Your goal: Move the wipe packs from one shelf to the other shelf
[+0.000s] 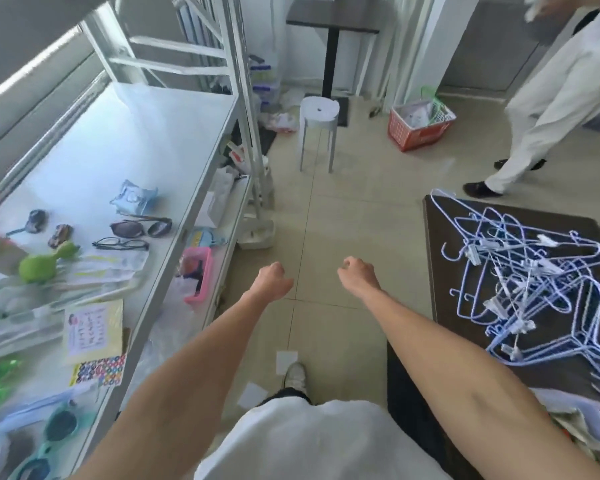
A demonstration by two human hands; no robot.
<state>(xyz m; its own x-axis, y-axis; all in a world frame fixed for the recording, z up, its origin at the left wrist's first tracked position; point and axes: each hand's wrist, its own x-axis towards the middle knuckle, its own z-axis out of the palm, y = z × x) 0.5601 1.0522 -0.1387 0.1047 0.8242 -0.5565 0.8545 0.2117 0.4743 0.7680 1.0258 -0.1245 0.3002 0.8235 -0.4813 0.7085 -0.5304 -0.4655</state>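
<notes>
A light blue wipe pack [133, 197] lies on the white upper shelf [174, 140] at my left, beside sunglasses. My left hand [272, 278] hangs over the floor to the right of the shelf, fingers curled under and holding nothing. My right hand [355, 271] hangs a little to its right, fingers also curled and empty. Both hands are well clear of the pack. A lower shelf [227, 244] below holds a pink basket [198, 275].
Glasses, a green toy, sticker sheets and bags crowd the upper shelf. A white stool [317, 116] and a red basket [418, 128] stand on the tiled floor ahead. A dark table [440, 271] with tangled blue hangers is at right. Another person in white stands far right.
</notes>
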